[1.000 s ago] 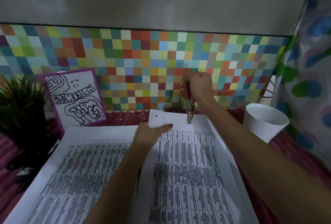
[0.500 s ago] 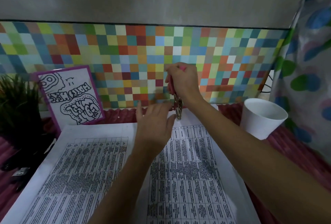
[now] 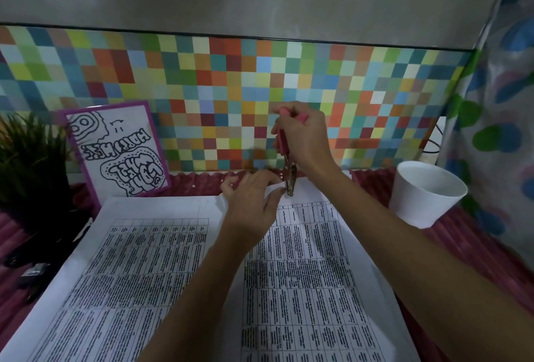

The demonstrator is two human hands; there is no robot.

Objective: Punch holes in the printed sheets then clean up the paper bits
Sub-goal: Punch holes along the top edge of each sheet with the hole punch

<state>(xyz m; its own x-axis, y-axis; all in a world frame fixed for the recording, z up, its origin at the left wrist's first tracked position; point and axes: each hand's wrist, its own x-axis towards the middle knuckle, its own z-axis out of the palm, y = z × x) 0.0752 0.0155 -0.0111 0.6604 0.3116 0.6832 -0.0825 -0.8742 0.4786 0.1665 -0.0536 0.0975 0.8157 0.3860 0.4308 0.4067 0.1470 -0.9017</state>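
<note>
Two printed sheets with dense tables lie side by side on the dark pink corrugated table: a left sheet (image 3: 121, 269) and a right sheet (image 3: 312, 275). My right hand (image 3: 303, 136) grips a pink-handled hole punch (image 3: 289, 171), held upright with its metal jaw at the top edge of the right sheet. My left hand (image 3: 251, 197) rests on that sheet's top left corner, fingers bent over the paper just left of the jaw. A few small white paper bits (image 3: 192, 185) lie on the table beyond the sheets.
A white paper cup (image 3: 424, 194) stands at the right. A purple-framed drawing (image 3: 118, 150) leans on the coloured mosaic wall, with a green plant (image 3: 26, 159) at the far left. Dark small items (image 3: 31, 272) lie at the left edge. A patterned curtain (image 3: 502, 101) hangs right.
My left hand has moved up from the sheet's middle to its top corner beside the punch. My right hand with the punch has shifted slightly left along the top edge.
</note>
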